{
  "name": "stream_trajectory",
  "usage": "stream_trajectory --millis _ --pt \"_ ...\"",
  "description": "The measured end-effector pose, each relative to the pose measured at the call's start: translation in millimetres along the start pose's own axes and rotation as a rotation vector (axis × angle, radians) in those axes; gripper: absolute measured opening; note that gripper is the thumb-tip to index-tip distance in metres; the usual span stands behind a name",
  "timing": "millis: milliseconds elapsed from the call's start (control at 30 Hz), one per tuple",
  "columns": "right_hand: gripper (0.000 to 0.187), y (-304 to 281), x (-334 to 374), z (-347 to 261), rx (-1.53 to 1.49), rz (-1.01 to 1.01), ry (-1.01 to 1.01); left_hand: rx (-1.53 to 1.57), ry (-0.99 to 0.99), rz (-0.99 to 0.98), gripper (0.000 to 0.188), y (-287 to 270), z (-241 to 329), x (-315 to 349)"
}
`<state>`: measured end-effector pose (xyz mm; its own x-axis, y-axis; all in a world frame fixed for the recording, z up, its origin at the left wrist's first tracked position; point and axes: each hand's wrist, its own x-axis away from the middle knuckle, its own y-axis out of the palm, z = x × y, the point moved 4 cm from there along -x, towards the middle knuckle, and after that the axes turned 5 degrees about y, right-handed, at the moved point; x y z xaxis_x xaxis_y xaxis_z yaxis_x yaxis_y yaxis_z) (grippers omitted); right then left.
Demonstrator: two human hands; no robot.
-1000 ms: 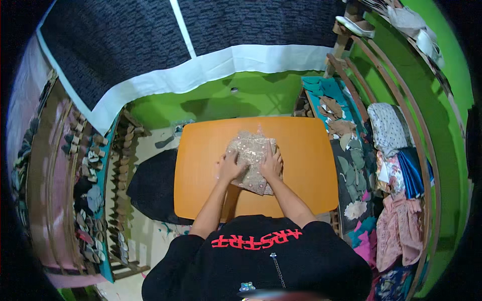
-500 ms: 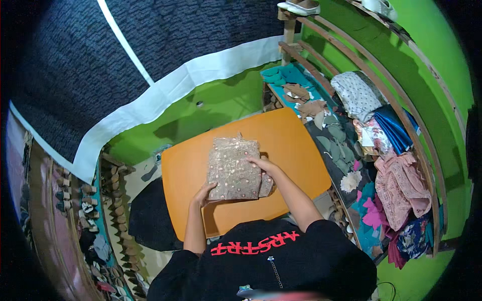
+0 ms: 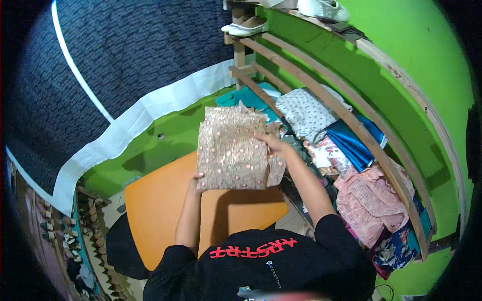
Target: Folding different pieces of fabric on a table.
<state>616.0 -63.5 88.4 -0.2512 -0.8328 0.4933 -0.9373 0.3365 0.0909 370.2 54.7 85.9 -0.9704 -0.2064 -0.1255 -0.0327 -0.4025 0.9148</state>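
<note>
Between my two hands I hold up a folded piece of beige-gold fabric [image 3: 232, 153], dotted with small pink bead-like spots and a little ragged along its top edge. My left hand [image 3: 197, 181] grips its lower left edge, thumb on the front. At the right side, my right hand [image 3: 270, 142] pinches it with the thumb over the front and the other fingers hidden behind. A looser flap hangs at the right, below that hand. The fabric is raised above the orange table [image 3: 160, 205], which shows below and to the left of it.
To the right, a wooden rack [image 3: 321, 93] holds folded cloths: a white dotted one [image 3: 306, 113], a shiny blue one [image 3: 351, 145] and a pink lace one [image 3: 371, 195]. White shoes [image 3: 324, 9] sit on its top. Shoe shelves [image 3: 95, 236] stand at the left. A dark curtain [image 3: 145, 45] hangs behind.
The fabric has been lifted off the table, nearer to me, still in both hands. The view has turned right, so the table sits lower left and the rack nearer the middle.
</note>
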Motion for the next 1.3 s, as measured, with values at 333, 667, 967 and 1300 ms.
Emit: stream_trajectory --millis 333,667,967,1300 --pt "0.034 -108 -5 -109 -0.491 0.145 -0.193 0.047 0.25 0.01 0.091 43 -15 -192" --pt "0.042 -142 -21 -111 -0.763 0.434 -0.227 -0.093 0.186 0.28 0.067 63 -32 -256" --pt "0.035 -170 21 -121 -0.708 0.446 -0.56 -0.246 0.038 0.358 0.034 63 -59 -311" --pt "0.035 -232 33 -112 -0.874 0.51 -0.762 -0.34 0.071 0.203 0.031 116 -114 -336"
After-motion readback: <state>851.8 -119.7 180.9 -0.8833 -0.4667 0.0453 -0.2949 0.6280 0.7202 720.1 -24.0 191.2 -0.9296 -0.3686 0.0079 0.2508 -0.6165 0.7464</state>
